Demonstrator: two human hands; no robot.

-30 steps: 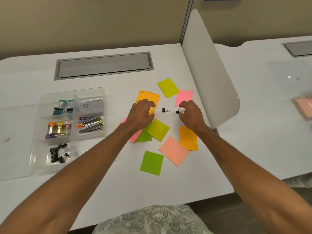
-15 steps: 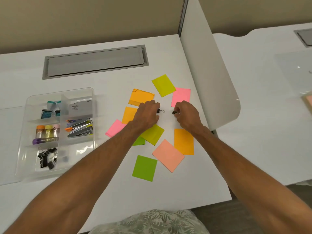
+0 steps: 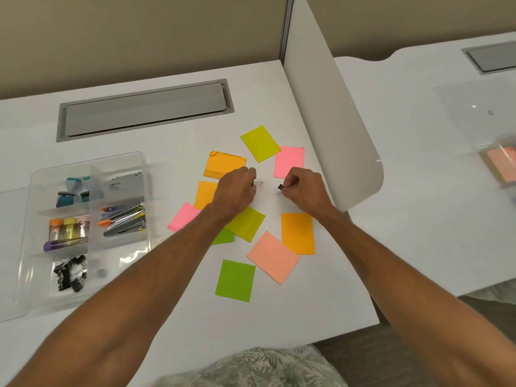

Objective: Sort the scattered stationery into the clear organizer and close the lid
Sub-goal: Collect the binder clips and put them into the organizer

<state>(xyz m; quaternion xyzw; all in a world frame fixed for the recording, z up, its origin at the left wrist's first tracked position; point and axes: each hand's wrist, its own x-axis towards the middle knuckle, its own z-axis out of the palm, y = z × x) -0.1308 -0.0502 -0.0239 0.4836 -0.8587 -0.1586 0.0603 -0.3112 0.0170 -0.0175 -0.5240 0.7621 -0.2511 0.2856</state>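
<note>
Fingers of the left hand (image 3: 237, 191) pinched one binder clip (image 3: 258, 183). Right hand (image 3: 303, 188) fingertips clamped another clip (image 3: 281, 186), sticky notes (image 3: 297, 233) scattered around both.

We pinch a binder clip (image 3: 258, 183) in our left hand (image 3: 237, 191) and another clip (image 3: 281, 186) in our right hand (image 3: 305, 188) (sticky notes (image 3: 272, 256) scattered around), mid-desk (image 3: 167, 317); organizer (image 3: 83, 163) near the desk's left edge.

One camera is sitting on the person's head, looking forward and down at the white desk (image 3: 156, 325) from close above. It is seeing both arms reaching out, the clear organizer (image 3: 28, 196) at left, and the wall behind
</note>
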